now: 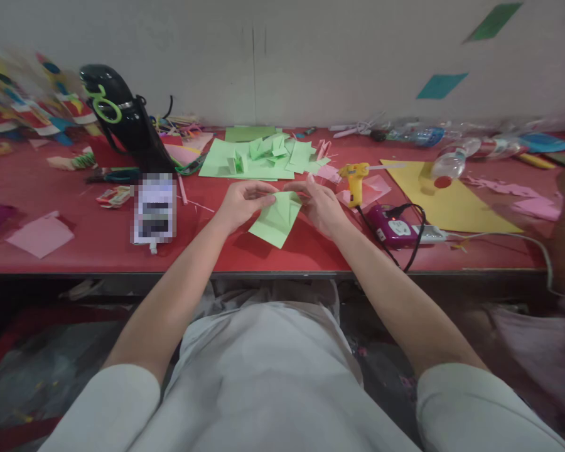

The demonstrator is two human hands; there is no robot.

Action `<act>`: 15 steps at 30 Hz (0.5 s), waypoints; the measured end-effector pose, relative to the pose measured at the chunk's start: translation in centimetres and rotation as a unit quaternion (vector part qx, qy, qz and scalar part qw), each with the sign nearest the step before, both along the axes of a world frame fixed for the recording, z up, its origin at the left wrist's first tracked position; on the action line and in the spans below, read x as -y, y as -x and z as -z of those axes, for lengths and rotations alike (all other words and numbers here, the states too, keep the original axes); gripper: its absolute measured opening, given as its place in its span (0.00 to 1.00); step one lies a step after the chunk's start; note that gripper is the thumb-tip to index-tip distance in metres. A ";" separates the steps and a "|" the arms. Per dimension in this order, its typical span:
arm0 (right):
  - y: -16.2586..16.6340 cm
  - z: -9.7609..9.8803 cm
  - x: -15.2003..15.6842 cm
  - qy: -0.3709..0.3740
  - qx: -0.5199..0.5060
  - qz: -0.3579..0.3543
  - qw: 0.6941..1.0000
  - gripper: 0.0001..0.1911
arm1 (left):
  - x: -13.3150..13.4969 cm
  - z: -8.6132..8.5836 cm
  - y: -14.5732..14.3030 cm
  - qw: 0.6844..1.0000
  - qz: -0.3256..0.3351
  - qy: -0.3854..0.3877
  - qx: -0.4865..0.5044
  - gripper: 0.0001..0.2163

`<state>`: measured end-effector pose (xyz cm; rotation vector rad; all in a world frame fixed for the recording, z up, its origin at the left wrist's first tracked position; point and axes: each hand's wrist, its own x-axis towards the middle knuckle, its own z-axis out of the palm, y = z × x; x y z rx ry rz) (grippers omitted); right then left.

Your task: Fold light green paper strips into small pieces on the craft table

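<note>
Just above the red tabletop, a light green sheet of paper [274, 225] with creases and a raised fold is between my two hands. My left hand [242, 204] pinches its upper left edge, thumb in front. At the upper right edge, my right hand [324, 208] has its fingers curled against the paper, with the thumb pointing up; its exact contact is partly hidden. Behind the hands lies a stack of light green sheets [214, 164] with several folded green paper pieces [277, 145] on it.
A yellow glue gun [355, 182] and a purple power adapter [392, 229] with a black cord are right of my right hand. A phone [154, 210], blurred out, lies left. Further out are a black bottle [127, 116], yellow sheet [475, 204], plastic bottles [449, 164] and pink paper [41, 235].
</note>
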<state>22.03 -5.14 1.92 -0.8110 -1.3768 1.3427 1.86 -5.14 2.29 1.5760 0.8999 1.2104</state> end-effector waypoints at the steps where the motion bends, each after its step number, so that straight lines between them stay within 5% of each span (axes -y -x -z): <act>1: 0.0 0.0 0.0 0.010 -0.005 0.002 1.000 0.23 | 0.1 -0.1 0.0 1.000 0.009 0.010 -0.015 0.16; 7: 0.0 -0.4 0.7 0.032 -0.025 -0.002 0.999 0.17 | 0.2 -0.1 0.1 0.997 0.054 0.053 -0.030 0.15; 15: -0.5 -0.5 0.7 0.025 -0.011 -0.065 0.998 0.16 | -0.2 0.2 0.4 0.993 0.028 0.110 0.030 0.14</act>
